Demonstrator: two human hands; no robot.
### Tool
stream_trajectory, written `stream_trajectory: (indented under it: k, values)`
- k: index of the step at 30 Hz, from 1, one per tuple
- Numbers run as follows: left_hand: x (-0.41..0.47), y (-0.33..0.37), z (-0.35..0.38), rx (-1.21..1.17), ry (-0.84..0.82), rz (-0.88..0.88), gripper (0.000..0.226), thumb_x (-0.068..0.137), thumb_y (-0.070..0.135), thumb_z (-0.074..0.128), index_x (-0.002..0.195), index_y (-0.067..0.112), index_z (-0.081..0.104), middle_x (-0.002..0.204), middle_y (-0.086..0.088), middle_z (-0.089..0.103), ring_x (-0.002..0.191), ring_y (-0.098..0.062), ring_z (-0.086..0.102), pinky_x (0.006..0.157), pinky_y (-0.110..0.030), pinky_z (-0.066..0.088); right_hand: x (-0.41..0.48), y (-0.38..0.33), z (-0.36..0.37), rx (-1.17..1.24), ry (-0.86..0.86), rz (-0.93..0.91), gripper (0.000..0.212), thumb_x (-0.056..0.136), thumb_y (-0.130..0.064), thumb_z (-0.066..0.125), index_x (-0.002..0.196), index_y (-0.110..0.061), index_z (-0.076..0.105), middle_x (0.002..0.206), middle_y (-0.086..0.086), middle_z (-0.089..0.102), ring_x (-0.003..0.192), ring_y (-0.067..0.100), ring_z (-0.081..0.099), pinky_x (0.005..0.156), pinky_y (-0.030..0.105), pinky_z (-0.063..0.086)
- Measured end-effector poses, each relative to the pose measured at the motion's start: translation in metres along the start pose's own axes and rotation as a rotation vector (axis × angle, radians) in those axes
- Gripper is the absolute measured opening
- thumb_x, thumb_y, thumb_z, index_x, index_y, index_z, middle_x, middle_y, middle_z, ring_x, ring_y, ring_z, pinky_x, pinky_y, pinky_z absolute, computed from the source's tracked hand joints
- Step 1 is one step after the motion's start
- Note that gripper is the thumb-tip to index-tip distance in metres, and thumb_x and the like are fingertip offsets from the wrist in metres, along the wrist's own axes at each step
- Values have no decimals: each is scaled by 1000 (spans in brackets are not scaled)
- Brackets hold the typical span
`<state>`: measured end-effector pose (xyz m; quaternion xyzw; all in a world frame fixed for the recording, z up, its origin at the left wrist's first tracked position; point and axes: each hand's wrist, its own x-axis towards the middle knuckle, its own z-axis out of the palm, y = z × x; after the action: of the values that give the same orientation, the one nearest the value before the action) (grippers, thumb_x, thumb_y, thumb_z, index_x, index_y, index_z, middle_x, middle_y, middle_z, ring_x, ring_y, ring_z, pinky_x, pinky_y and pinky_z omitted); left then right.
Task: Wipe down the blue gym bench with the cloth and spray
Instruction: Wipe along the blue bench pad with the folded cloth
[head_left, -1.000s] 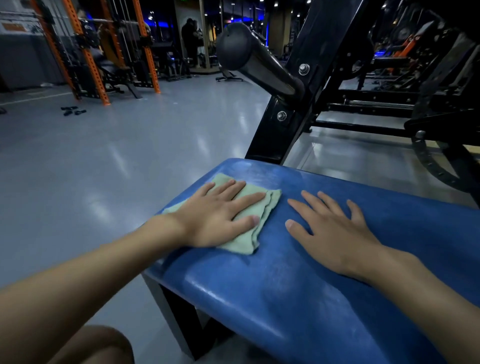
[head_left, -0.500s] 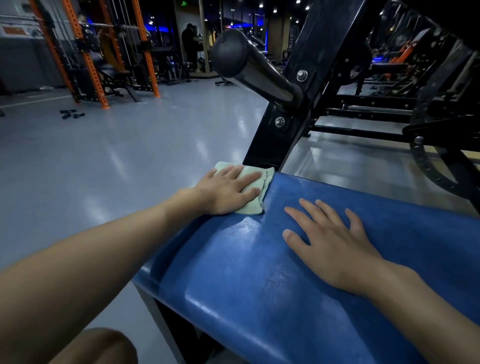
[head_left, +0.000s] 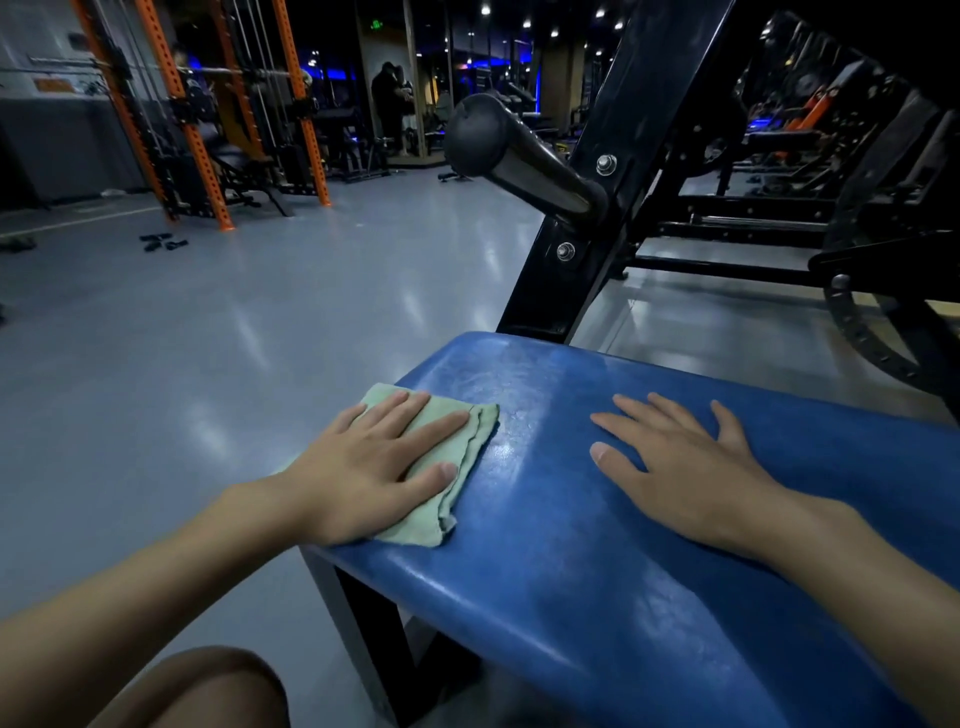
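The blue gym bench (head_left: 545, 519) fills the lower right of the head view, its padded top shiny with streaks. A folded pale green cloth (head_left: 457, 467) lies on the bench's left edge. My left hand (head_left: 374, 467) presses flat on the cloth with straight fingers. My right hand (head_left: 675, 462) rests flat on the bare blue pad to the right, fingers spread, apart from the cloth. No spray bottle is in view.
A black steel upright (head_left: 571, 260) with a black padded roller (head_left: 509, 150) rises just behind the bench. Black machine frames (head_left: 779, 223) stand at the right. Orange racks (head_left: 208, 130) and a person (head_left: 389, 104) are far off across the grey floor (head_left: 208, 338). My knee (head_left: 197, 691) shows at the bottom left.
My left hand slid the cloth from the bench's far left corner back toward me along the left edge. My right hand stayed flat in place.
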<state>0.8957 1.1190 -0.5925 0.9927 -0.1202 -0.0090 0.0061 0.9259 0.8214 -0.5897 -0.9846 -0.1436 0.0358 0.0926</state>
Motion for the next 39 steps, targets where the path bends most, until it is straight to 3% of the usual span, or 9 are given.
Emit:
stream_trajectory:
  k: [4, 10, 13, 19, 22, 26, 34, 39]
  values:
    - [49, -1, 1, 2, -10, -27, 82, 72, 80, -2, 150, 56, 5, 166, 6, 6, 152, -11, -2, 122, -41, 6, -3, 25, -2, -62, -20, 121, 67, 91, -69, 8, 152, -47, -4, 163, -15, -14, 150, 14, -17, 117, 56, -12]
    - [152, 17, 0, 24, -11, -98, 63, 90, 70, 13, 151, 53, 7, 166, 0, 11, 152, -19, 5, 119, -50, 10, 1, 28, 7, -72, -16, 142, 71, 87, -68, 1, 153, -43, -4, 164, -11, -16, 150, 19, -19, 117, 55, -10]
    - [180, 30, -1, 17, -9, -120, 65, 89, 70, 12, 151, 51, 8, 164, -1, 17, 151, -22, 10, 118, -53, 11, 0, 30, 6, -69, -6, 124, 68, 91, -66, 5, 154, -42, -3, 164, -9, -14, 150, 20, -18, 117, 56, -10]
    - [182, 50, 1, 47, 4, -129, 60, 95, 65, 12, 152, 51, 6, 165, -2, 13, 152, -22, 9, 118, -54, 10, -10, 58, -16, 131, 64, 61, 61, 93, -64, 23, 150, -44, 26, 163, -18, 4, 150, 6, -2, 120, 47, -10]
    - [178, 66, -1, 59, -17, -131, 58, 97, 62, 12, 153, 49, 3, 166, -4, 8, 152, -24, 5, 118, -55, 7, -22, 97, -25, -54, 55, 175, 69, 88, -70, 13, 152, -46, 13, 164, -14, -1, 151, 12, -7, 118, 52, -10]
    - [174, 92, -1, 64, -16, -118, 58, 97, 62, 13, 153, 49, 1, 166, -4, 6, 152, -23, 2, 119, -55, 5, -36, 113, -10, -94, -57, 279, 68, 89, -71, 2, 152, -48, -6, 163, -10, -18, 150, 19, -19, 117, 57, -10]
    - [161, 149, -2, 42, -21, -78, 60, 98, 61, 15, 155, 45, 1, 166, -6, 4, 152, -24, 1, 119, -55, 2, -54, 139, -23, -40, 7, 153, 66, 91, -69, 10, 153, -47, 11, 164, -17, -5, 151, 11, -9, 118, 53, -10]
    - [157, 187, -1, 16, -11, -66, 61, 98, 62, 15, 155, 45, 4, 166, -5, 4, 152, -24, 1, 119, -56, 2, -101, 193, -29, -101, -15, 330, 75, 80, -76, 2, 151, -51, -1, 164, -13, -12, 150, 15, -14, 118, 55, -7]
